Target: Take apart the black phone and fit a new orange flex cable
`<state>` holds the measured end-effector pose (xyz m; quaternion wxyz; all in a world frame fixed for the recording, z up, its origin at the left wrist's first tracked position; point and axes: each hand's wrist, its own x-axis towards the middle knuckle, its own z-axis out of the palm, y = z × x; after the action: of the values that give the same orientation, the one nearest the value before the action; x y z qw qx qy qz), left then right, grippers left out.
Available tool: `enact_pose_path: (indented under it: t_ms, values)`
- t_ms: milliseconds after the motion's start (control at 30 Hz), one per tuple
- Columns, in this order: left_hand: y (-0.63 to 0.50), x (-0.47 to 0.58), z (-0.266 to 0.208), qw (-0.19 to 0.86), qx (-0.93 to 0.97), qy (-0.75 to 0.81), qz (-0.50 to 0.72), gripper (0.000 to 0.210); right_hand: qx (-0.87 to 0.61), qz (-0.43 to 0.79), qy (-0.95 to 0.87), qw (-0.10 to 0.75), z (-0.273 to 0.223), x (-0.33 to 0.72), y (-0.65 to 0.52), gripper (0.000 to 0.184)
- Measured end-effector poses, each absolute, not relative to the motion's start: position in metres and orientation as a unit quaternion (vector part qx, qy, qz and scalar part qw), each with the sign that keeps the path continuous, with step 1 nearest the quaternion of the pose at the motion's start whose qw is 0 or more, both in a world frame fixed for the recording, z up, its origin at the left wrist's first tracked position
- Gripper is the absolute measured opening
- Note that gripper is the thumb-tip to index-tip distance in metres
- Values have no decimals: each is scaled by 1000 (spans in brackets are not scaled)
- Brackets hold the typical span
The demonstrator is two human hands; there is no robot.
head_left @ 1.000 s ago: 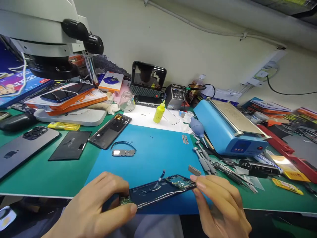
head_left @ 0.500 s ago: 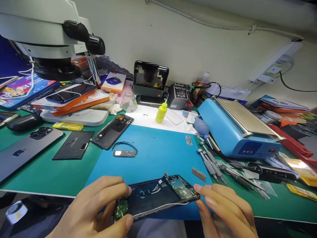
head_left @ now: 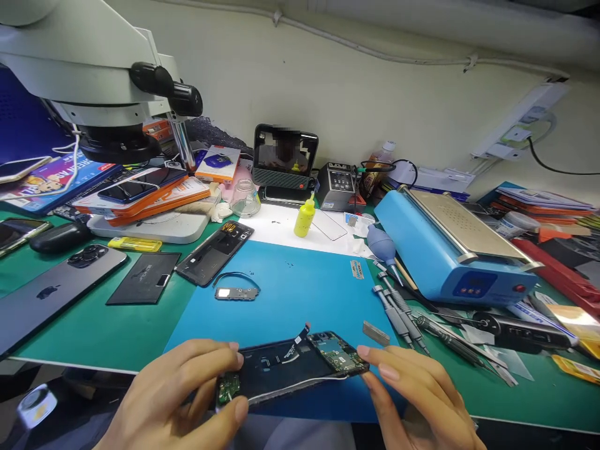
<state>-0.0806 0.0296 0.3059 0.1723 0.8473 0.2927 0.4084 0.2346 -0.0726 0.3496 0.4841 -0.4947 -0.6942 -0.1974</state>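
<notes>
An opened phone (head_left: 262, 378) lies tilted between my hands above the front of the blue mat (head_left: 300, 294). Its green circuit board (head_left: 338, 355) shows at the right end, and a smaller green board (head_left: 229, 385) at the left. A flex cable (head_left: 299, 339) stands up from its far edge. My left hand (head_left: 182, 394) grips the left end, thumb on the near edge, fingers on the far side. My right hand (head_left: 412, 387) pinches the right corner with thumb below and fingertips at the edge. Beyond the phone lie a speaker module (head_left: 237, 293) and a small grey metal bar (head_left: 376, 332).
Left are a removed back cover (head_left: 216, 253), a black flat battery (head_left: 144, 279), a grey phone (head_left: 60, 287) and a microscope (head_left: 117, 87). A yellow bottle (head_left: 304, 217) stands behind the mat. At right are a blue heating machine (head_left: 450, 250), an air blower (head_left: 382, 245) and several screwdrivers (head_left: 398, 315).
The phone and my right hand have shifted slightly left, and the flex cable stands a little higher. Both hands keep their grip. The camera view has tilted slightly.
</notes>
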Motion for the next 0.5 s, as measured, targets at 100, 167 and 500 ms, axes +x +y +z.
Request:
enact_pose_path:
  t_ms: [100, 167, 500]
  values:
    - [37, -77, 316, 203, 863, 257, 385, 55, -521, -149, -664, 515, 349, 238, -74, 37]
    - [43, -71, 323, 253, 856, 265, 364, 61, -554, -120, -638, 522, 349, 240, -72, 34]
    - [76, -62, 326, 248, 870, 350, 241, 87, -674, -54, -608, 416, 360, 241, -49, 20]
